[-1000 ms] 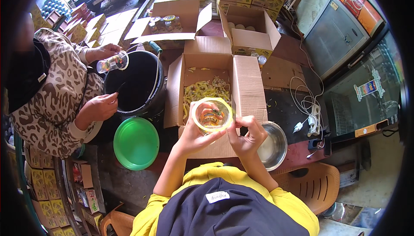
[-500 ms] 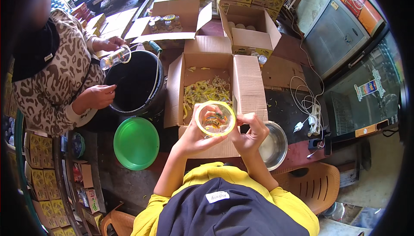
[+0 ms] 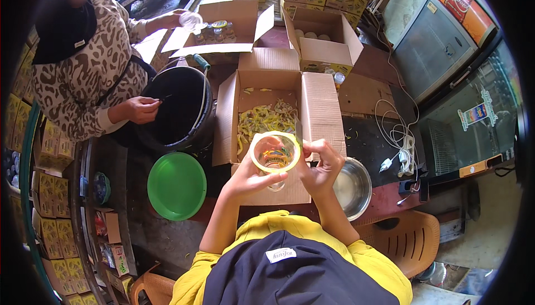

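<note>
My left hand [image 3: 248,179] is wrapped round a clear plastic jar [image 3: 277,165] with a yellow rim, its round top tilted toward me. Coloured print shows through the jar's wall. At the right side of the rim, my right hand [image 3: 322,168] is closed in a pinch between thumb and forefinger; what lies in the pinch is too small to make out. Just beyond both hands stands an open cardboard box [image 3: 323,110] with a heap of crumpled yellow strips [image 3: 267,118] inside.
A co-worker's hand [image 3: 144,110] pinches something small and dark over a black bucket [image 3: 203,110]; their other hand holds a clear jar [image 3: 190,20] near a box of jars [image 3: 228,10]. A green basin [image 3: 177,185] lies left, a metal bowl [image 3: 356,193] right, near a white power strip [image 3: 407,157].
The jar in my left hand has tilted and shifted slightly toward me. The co-worker has moved a jar from above the bucket to the box of jars at the back.
</note>
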{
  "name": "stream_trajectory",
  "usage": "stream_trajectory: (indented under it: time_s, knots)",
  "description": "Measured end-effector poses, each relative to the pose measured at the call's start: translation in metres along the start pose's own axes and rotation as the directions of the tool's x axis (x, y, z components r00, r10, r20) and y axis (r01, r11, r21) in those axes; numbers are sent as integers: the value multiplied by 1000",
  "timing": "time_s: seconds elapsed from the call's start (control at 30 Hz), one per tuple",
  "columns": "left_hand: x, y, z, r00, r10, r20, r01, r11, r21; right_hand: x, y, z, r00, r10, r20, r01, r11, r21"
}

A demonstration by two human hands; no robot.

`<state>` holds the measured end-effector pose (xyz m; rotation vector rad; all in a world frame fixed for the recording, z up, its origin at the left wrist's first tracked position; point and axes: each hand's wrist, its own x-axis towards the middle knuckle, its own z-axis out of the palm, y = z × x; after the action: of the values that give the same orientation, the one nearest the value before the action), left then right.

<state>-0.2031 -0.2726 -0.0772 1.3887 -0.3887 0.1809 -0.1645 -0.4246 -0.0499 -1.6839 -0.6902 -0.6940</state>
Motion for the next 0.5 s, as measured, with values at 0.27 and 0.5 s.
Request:
stream_trajectory:
  time_s: [0.27, 0.5]
  knots:
    - [-18, -8, 16, 989, 59, -137, -61, 998, -13, -26, -10, -13, 996, -78, -31, 75, 993, -87]
    - [-28, -3, 29, 990, 38, -139, -45, 998, -52, -43, -13, -22, 992, -122, -23, 118, 984, -134]
